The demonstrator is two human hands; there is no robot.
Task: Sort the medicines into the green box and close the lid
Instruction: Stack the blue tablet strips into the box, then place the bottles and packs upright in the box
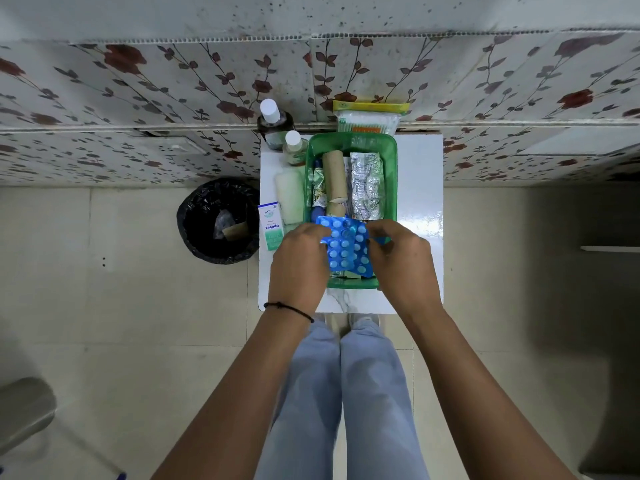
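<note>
The green box [390,174] stands open on a small white table [419,188]. Inside it lie silver blister strips [367,185], a brown roll [335,178] and other packets. Over the near end of the box, my left hand [300,252] and my right hand [398,254] both hold blue blister strips [346,245] with pale round tablets. Left of the box lie a white and green carton [270,226] and a white packet [290,197]. No lid is visible.
Two bottles with white caps [273,124] [294,147] stand at the table's back left. A yellow-topped pack of cotton swabs [369,121] leans behind the box. A black-lined bin [218,221] sits on the floor to the left. The flowered wall [138,98] is behind.
</note>
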